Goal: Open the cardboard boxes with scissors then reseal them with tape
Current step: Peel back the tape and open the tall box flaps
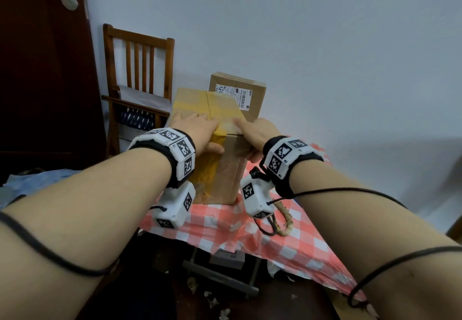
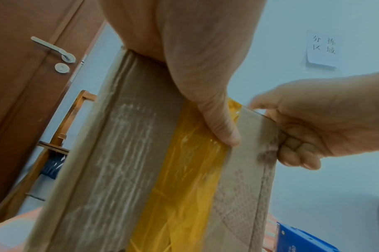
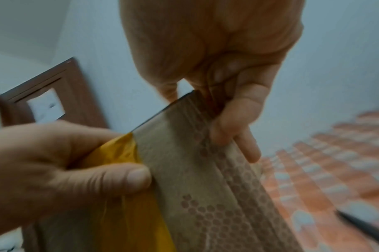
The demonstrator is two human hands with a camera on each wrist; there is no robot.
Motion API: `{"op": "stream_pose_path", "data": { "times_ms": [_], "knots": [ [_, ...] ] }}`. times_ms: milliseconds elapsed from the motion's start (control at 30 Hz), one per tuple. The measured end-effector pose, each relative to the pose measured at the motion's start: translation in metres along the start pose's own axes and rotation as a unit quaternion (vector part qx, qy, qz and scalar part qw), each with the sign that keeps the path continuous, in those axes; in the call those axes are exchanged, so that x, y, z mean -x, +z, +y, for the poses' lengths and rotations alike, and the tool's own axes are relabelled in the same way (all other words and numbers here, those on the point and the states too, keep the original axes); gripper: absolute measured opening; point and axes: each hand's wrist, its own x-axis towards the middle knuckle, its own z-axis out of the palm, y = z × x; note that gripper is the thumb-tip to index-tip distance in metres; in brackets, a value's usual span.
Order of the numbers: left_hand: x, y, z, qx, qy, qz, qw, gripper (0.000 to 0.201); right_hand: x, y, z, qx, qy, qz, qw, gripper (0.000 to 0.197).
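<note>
I have the tall brown cardboard box point(image 1: 220, 169) with yellow tape point(image 2: 184, 179) near the worktop's point(image 1: 287, 239) left edge: left hand point(image 1: 197, 129) lies flat on top, right hand point(image 1: 257, 132) pinches its upper corner. Judging by the yellow strip across the seam, taping looks nearly done (second labelled box point(image 1: 237, 92) behind seems sealed).
</note>
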Motion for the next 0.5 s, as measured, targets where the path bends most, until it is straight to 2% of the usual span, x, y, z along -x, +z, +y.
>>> {"op": "stream_pose_path", "data": {
  "times_ms": [67,167,233,433,500],
  "knots": [
    [0.0,0.0,0.0,0.001,0.001,0.0,1.0,0.072,0.002,0.001,-0.001,0.024,-0.005,-0.01,1.0,0.057],
    [0.0,0.0,0.001,-0.003,0.001,-0.001,1.0,0.073,0.001,0.001,0.004,0.022,-0.024,0.01,0.999,0.04],
    [0.0,0.001,0.001,-0.005,0.002,0.0,1.0,0.073,-0.001,0.001,0.009,0.019,-0.033,0.027,0.999,0.036],
    [-0.002,0.001,0.0,-0.011,-0.001,-0.001,1.0,0.074,-0.002,0.001,0.005,0.008,-0.023,0.021,0.999,0.047],
    [-0.002,0.002,-0.001,-0.008,-0.001,-0.002,1.0,0.074,0.001,0.001,0.001,0.019,-0.019,-0.005,1.0,0.06]
  ]
}}
